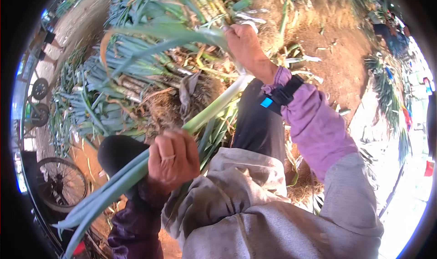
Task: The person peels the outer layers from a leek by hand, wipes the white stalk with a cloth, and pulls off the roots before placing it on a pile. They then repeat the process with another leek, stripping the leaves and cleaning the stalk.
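At the far left, a spoked wheel with a black tyre (61,184) stands low, with two small dark wheels (40,100) above it. Right of these, bundles of blue-green leeks (107,88) lie heaped on the ground, their pale stalks ending in brown, matted roots (159,107); dry, yellowed leaves are tangled among them.

From the lower left, a long leek with blue-green leaves and a pale green to white stalk (214,109) slants up to the right in front of the person's body. Its leaves are smooth and fanned at the tips, and its stalk looks clean, whitening towards the upper end. It passes over a dark-clad knee (119,152) and partly covers the heap behind. The left hand (174,158), with a ring on one finger, is wrapped firmly around it where leaves meet stalk.

Above, a blurred grey-green leaf strip (168,35) arches leftwards from the right hand (246,47), across the heaped bundles. That hand is curled closed on the strip, beside the leek's white end; blur hides the exact grip. A black strap (286,94) circles the wrist over a lilac sleeve (314,122).

Further right is bare reddish-brown earth (339,67) with leaf scraps, then more leeks (387,88) beside a brightly lit, washed-out area.
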The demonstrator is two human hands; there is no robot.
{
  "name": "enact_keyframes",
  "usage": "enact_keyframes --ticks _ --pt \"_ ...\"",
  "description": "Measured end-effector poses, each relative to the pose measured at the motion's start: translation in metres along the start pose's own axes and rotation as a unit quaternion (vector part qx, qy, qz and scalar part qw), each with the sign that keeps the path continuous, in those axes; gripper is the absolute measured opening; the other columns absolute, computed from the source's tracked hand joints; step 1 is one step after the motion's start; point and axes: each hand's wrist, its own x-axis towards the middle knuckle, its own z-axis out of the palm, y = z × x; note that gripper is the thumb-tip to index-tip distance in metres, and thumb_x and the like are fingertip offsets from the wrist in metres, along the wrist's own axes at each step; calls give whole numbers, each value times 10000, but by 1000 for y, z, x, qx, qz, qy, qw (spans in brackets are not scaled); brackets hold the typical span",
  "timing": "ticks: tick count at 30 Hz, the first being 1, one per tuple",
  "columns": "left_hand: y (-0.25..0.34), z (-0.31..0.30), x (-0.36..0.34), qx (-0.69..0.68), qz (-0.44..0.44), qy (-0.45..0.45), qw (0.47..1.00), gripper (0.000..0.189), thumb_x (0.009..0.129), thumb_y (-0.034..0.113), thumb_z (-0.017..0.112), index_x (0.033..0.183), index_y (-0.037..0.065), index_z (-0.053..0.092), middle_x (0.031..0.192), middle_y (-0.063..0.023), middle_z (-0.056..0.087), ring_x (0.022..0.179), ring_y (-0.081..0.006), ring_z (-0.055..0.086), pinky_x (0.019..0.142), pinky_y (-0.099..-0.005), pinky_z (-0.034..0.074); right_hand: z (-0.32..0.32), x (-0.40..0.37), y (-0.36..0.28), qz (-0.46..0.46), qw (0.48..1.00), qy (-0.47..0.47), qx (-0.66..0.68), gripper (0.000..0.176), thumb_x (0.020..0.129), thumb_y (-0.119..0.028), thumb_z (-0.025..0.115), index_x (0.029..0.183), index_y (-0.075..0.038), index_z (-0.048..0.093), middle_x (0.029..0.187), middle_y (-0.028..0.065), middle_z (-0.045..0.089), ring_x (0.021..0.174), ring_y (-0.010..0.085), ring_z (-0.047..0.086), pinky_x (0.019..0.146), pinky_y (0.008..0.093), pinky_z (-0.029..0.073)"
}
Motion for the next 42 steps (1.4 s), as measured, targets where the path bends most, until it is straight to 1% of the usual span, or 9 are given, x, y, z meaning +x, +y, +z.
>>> enact_keyframes --ticks 5,10,13,16,20,23,29,35,42 --pt "6 -21 -16 -46 -24 -62 997 150 854 32 569 941 -87 597 863 -207 601 755 -292 577 620 -369 486 -79 45 50 235 936 161 207 160 932 -131 529 829 -38 608 651 -18 533 526 171 533 501 320 436" --pt "-3 -37 -19 -62 -81 -17 995 214 872 97 592 936 -108 589 844 -219 615 723 -312 595 599 -400 477 -147 52 76 350 766 382 380 187 931 -169 416 884 2 475 621 75 481 456 146 460 401 322 362" --pt "-2 -47 -30 -110 -120 3 987 236 850 98 624 984 -88 569 850 -212 603 718 -349 595 601 -446 470 -180 23 106 202 894 290 275 191 949 -201 405 896 -21 444 653 57 484 520 137 489 443 315 388" --pt "-12 -72 -49 -129 -104 -42 985 331 904 120 591 1212 5 550 1019 -173 617 954 -304 605 746 -386 511 -203 23 121 250 829 363 344 209 936 -185 461 935 6 546 764 84 552 595 155 539 483 314 423" --pt "-30 -88 -61 -187 -209 -42 959 155 876 137 648 979 21 642 866 -174 633 758 -356 612 641 -449 498 -287 6 180 161 914 361 -93 241 934 -245 522 840 -26 559 700 58 551 573 167 542 485 368 416" --pt "-36 -81 -66 -170 -233 -97 953 139 850 135 677 940 34 645 813 -167 631 744 -364 611 609 -448 487 -313 -24 203 62 873 291 -385 289 932 -289 567 769 -50 569 652 39 550 557 176 544 486 409 411" --pt "-51 -57 -58 -158 -235 -77 956 169 826 125 676 937 20 605 753 -131 593 656 -313 583 562 -427 454 -222 -46 164 411 816 115 -391 301 892 -314 581 805 -42 676 778 137 675 728 273 667 649 387 527" --pt "-47 -61 -50 -127 -242 -64 960 207 819 74 644 960 -36 539 777 -199 537 681 -399 535 591 -480 423 -139 -79 101 108 990 -13 -85 340 890 -361 649 881 -21 661 797 82 674 608 161 641 556 284 541" --pt "-37 -60 -68 -195 -231 -79 950 257 762 125 668 928 -22 538 781 -180 546 634 -375 521 555 -460 393 -86 -77 -3 269 840 -12 471 359 861 -329 706 850 20 623 724 72 614 552 143 632 461 259 536"
